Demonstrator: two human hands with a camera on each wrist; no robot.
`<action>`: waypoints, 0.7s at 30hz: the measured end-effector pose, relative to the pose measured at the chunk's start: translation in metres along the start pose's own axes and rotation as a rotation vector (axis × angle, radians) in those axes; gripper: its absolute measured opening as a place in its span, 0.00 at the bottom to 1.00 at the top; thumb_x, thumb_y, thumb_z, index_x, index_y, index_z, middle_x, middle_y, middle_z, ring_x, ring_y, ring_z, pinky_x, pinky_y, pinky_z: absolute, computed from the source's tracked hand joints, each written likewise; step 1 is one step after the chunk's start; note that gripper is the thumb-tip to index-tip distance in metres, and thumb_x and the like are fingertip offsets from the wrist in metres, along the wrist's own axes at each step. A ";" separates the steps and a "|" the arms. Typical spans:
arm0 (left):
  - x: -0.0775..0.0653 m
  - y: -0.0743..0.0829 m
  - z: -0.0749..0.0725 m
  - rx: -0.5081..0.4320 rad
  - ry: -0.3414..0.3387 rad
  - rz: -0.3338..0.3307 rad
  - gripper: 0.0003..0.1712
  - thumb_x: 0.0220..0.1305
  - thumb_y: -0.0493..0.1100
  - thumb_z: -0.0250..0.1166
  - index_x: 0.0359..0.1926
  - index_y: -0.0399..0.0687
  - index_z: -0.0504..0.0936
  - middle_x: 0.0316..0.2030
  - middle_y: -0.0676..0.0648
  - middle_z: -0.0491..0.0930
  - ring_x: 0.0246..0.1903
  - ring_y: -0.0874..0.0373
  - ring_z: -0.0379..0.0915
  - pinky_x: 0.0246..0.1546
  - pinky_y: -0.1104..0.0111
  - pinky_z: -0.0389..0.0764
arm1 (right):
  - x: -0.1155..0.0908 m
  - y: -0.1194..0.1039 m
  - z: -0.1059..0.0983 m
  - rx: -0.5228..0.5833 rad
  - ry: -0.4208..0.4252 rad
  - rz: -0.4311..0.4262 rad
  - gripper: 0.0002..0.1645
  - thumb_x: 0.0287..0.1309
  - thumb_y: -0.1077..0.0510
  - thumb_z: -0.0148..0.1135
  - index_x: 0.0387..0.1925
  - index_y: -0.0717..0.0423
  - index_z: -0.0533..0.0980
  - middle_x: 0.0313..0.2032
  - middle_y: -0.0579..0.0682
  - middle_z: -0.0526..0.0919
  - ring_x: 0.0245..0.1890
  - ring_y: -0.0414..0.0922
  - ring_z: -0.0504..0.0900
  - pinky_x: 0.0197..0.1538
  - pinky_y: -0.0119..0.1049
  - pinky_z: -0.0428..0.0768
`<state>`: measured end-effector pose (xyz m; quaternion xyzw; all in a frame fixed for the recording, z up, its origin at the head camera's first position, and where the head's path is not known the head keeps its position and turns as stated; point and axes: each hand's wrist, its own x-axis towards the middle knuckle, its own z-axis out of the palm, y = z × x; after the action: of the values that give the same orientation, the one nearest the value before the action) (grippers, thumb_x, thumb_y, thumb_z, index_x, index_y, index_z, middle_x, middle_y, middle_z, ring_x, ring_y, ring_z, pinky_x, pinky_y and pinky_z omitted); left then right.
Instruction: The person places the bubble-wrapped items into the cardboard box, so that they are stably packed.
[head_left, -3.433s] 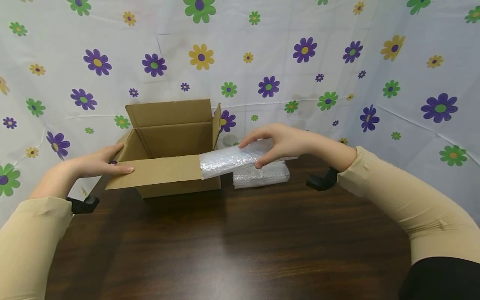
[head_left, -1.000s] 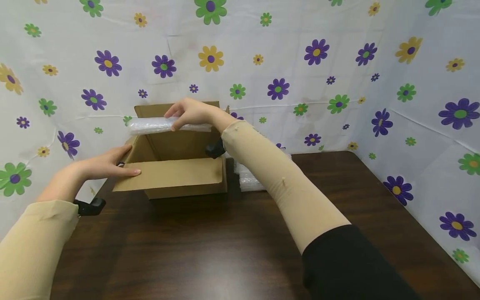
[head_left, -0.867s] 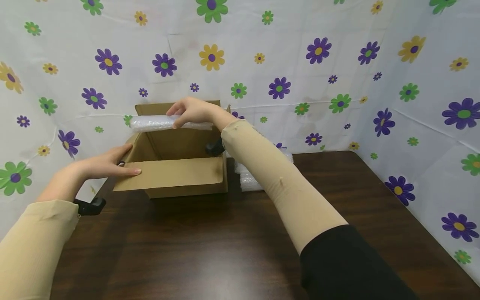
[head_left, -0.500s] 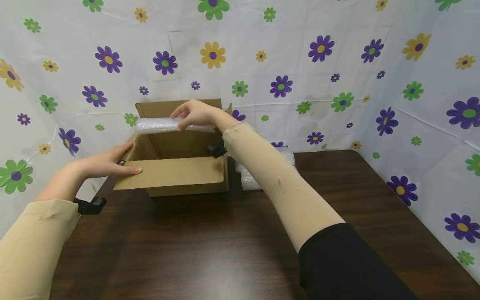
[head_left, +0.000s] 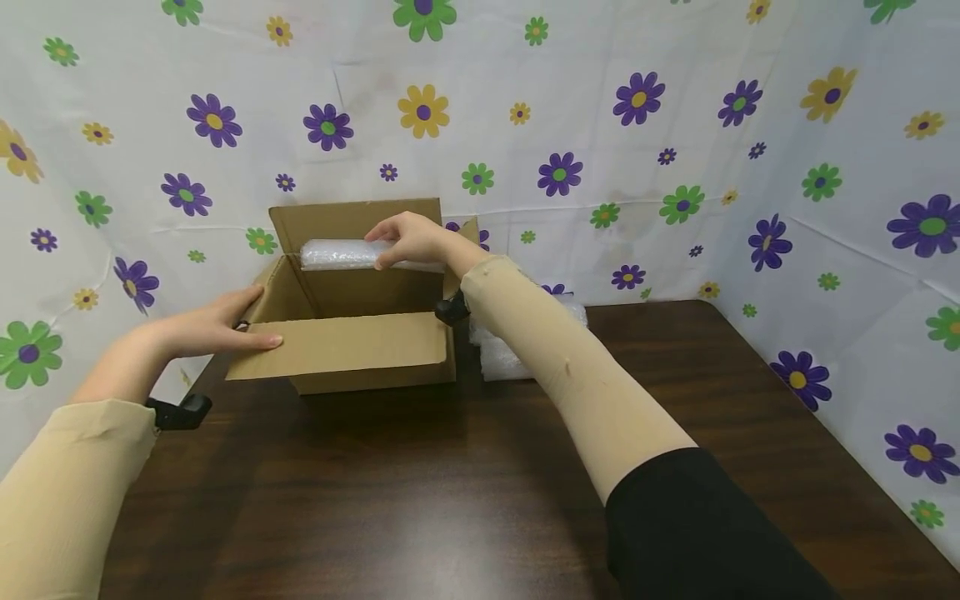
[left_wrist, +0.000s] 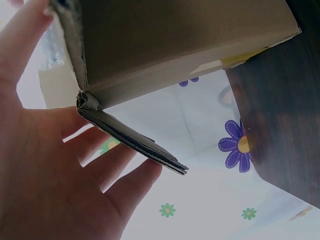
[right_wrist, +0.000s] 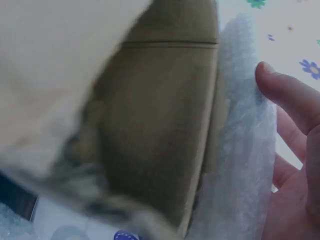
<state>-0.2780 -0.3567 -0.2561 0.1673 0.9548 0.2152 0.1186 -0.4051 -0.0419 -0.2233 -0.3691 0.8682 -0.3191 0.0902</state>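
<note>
A cardboard box point(head_left: 375, 377) stands with its flaps spread at the back left of the table. My left hand point(head_left: 206, 327) holds its front left corner, thumb on the front flap point(head_left: 352, 346) and fingers along the side flap point(left_wrist: 135, 137). My right hand point(head_left: 412, 239) grips a flat bubble-wrapped bundle point(head_left: 333, 254) above the box opening, in front of the back flap point(head_left: 352, 215). In the right wrist view, the thumb lies on one face of the bubble wrap point(right_wrist: 240, 130) and the fingers are behind it.
More bubble-wrapped bundles point(head_left: 506, 358) lie right of the box, partly hidden by my right forearm. The dark wooden table point(head_left: 450, 467) reaches to a flowered cloth backdrop point(head_left: 585, 67) at the back and right.
My right hand has carried the bundle left from beside the box to over its opening, then slightly right and down in the last half second. My left hand stays on the corner.
</note>
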 end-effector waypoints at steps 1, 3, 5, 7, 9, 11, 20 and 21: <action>0.000 0.000 0.000 0.002 -0.001 -0.001 0.60 0.63 0.54 0.64 0.73 0.28 0.32 0.70 0.21 0.35 0.68 0.24 0.30 0.60 0.31 0.44 | -0.001 0.001 0.001 -0.014 0.003 -0.003 0.30 0.54 0.52 0.71 0.61 0.48 0.76 0.62 0.45 0.74 0.65 0.41 0.67 0.63 0.31 0.66; 0.000 0.000 0.001 0.005 0.000 -0.002 0.60 0.62 0.54 0.64 0.73 0.28 0.32 0.69 0.20 0.35 0.68 0.24 0.30 0.60 0.31 0.44 | -0.001 0.002 0.003 -0.031 0.002 -0.010 0.31 0.55 0.52 0.71 0.61 0.47 0.75 0.62 0.44 0.74 0.64 0.41 0.67 0.63 0.31 0.66; 0.000 0.000 0.001 0.005 0.003 -0.004 0.60 0.62 0.54 0.64 0.73 0.28 0.32 0.69 0.20 0.36 0.68 0.24 0.31 0.60 0.31 0.44 | -0.001 0.002 0.004 -0.039 0.002 -0.020 0.31 0.55 0.52 0.71 0.61 0.48 0.75 0.62 0.45 0.74 0.64 0.41 0.67 0.63 0.31 0.66; -0.001 0.001 0.001 0.005 0.006 -0.004 0.60 0.62 0.53 0.64 0.73 0.28 0.32 0.70 0.21 0.36 0.68 0.24 0.31 0.60 0.31 0.44 | -0.001 0.001 0.005 -0.048 0.008 -0.027 0.31 0.55 0.52 0.71 0.61 0.48 0.75 0.62 0.45 0.74 0.64 0.42 0.68 0.63 0.31 0.66; -0.001 0.001 0.001 0.004 0.006 -0.003 0.60 0.62 0.53 0.64 0.73 0.29 0.32 0.70 0.21 0.36 0.68 0.24 0.31 0.60 0.31 0.44 | -0.001 0.001 0.006 -0.051 0.011 -0.023 0.30 0.55 0.52 0.71 0.61 0.48 0.76 0.61 0.45 0.75 0.64 0.41 0.68 0.63 0.31 0.66; -0.001 0.001 0.001 0.005 0.008 0.002 0.60 0.62 0.53 0.64 0.73 0.28 0.32 0.69 0.20 0.36 0.68 0.24 0.31 0.60 0.31 0.44 | -0.002 0.003 0.008 -0.064 0.009 -0.022 0.31 0.55 0.52 0.71 0.61 0.48 0.75 0.61 0.44 0.75 0.63 0.41 0.68 0.62 0.30 0.66; -0.002 0.002 0.003 0.002 0.022 0.015 0.60 0.61 0.53 0.65 0.73 0.27 0.34 0.69 0.20 0.37 0.68 0.24 0.32 0.60 0.31 0.44 | -0.005 0.005 0.015 -0.100 0.052 -0.029 0.32 0.56 0.50 0.70 0.62 0.49 0.74 0.61 0.45 0.75 0.61 0.41 0.70 0.60 0.30 0.67; -0.002 0.002 0.003 0.003 0.023 0.014 0.60 0.61 0.53 0.65 0.73 0.27 0.34 0.69 0.20 0.37 0.68 0.24 0.32 0.60 0.31 0.44 | -0.005 0.005 0.015 -0.109 0.059 -0.029 0.32 0.56 0.50 0.70 0.62 0.48 0.74 0.62 0.45 0.74 0.62 0.41 0.69 0.61 0.30 0.67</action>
<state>-0.2744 -0.3547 -0.2573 0.1716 0.9552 0.2166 0.1059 -0.3983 -0.0429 -0.2381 -0.3765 0.8811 -0.2836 0.0395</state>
